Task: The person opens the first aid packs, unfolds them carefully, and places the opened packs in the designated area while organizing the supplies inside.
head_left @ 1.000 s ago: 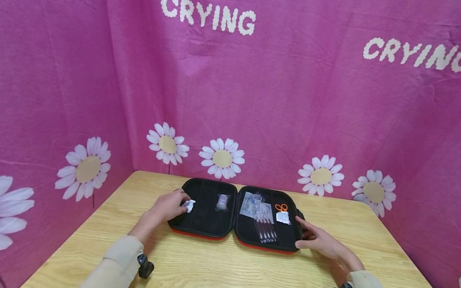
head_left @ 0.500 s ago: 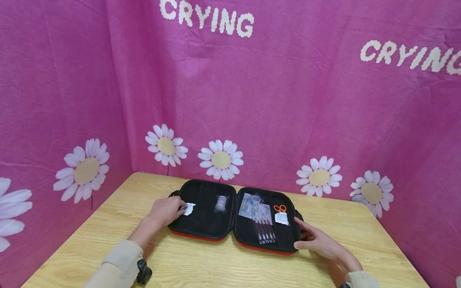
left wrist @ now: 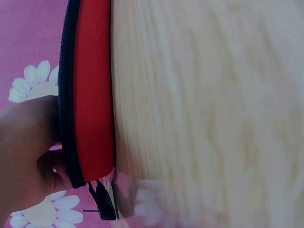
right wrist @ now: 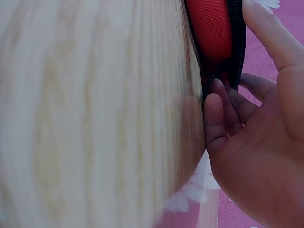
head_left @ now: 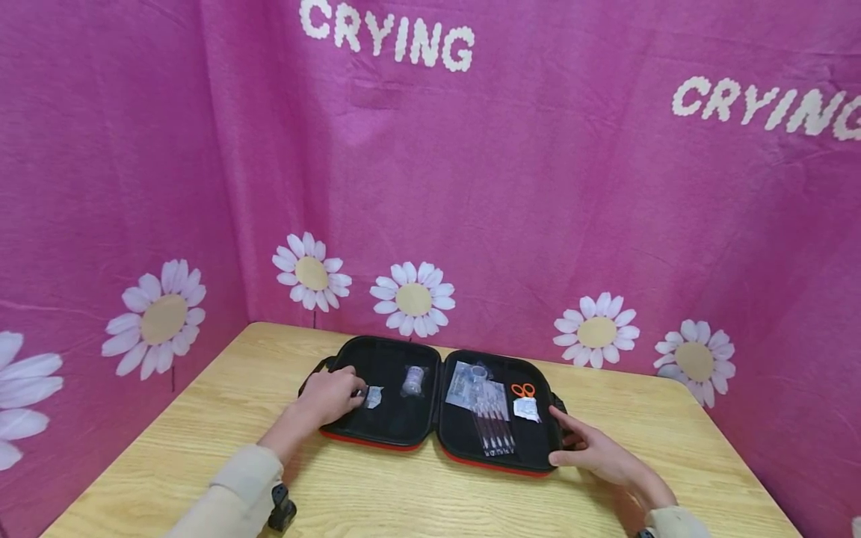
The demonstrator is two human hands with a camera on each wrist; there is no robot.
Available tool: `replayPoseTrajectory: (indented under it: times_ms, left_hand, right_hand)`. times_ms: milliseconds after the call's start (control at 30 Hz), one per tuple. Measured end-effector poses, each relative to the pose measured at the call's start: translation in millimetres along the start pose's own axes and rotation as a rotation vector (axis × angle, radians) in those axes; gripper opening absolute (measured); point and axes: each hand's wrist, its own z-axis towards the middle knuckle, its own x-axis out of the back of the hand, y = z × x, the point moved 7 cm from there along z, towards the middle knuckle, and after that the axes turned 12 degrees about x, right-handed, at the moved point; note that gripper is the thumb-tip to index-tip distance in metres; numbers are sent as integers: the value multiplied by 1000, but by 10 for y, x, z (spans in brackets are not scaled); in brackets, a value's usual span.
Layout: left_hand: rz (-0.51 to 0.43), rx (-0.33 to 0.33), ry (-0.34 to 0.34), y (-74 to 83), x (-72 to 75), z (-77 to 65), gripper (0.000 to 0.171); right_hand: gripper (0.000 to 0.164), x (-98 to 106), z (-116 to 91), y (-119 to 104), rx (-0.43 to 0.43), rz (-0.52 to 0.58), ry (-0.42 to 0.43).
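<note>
A zippered first-aid case (head_left: 383, 430), black inside and red outside, lies open flat on the table. My left hand (head_left: 329, 396) reaches over its left half, its fingers pinching the left edge of a small white packet (head_left: 374, 397); in the left wrist view the case wall (left wrist: 95, 95) hides those fingertips. My right hand (head_left: 595, 450) grips the outer right side of the case, thumb and index at the rim and the other fingers curled at the side. A wrapped bandage roll (head_left: 413, 380) lies to the right of the packet.
In the right half lie orange-handled scissors (head_left: 523, 390), another white packet (head_left: 526, 409), a strip of swabs (head_left: 494, 430), flat clear packets (head_left: 460, 385) and a small tape roll (head_left: 480, 371). The wooden table (head_left: 377, 493) meets a pink daisy cloth (head_left: 504, 224) behind.
My left hand has moved right and slightly down over the left half, carrying the white packet closer to the bandage roll. The right hand stays at the case's side.
</note>
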Motion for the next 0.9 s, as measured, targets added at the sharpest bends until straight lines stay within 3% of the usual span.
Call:
replayPoseTrajectory:
  times_ms: [200,400,533,700,900]
  left_hand:
    - [-68,36,0,-114,9,9,14]
    - [-10,31,46,-150,59,-2,16]
    - [15,13,13,-68,16,14,13]
    - [-33,49,-39,37,-32,54,12]
    - [-95,72,-63,13,-45,65,13]
  right_hand:
    - [87,-4,-2,4,-2,5,-3]
    - [86,12,4,3,-5,-9,-2]
    - [86,15,3,6,-3,-8,-4]
    - [86,14,5,7,4,-13,-8]
    - [86,7,5,16,1,-20,-8]
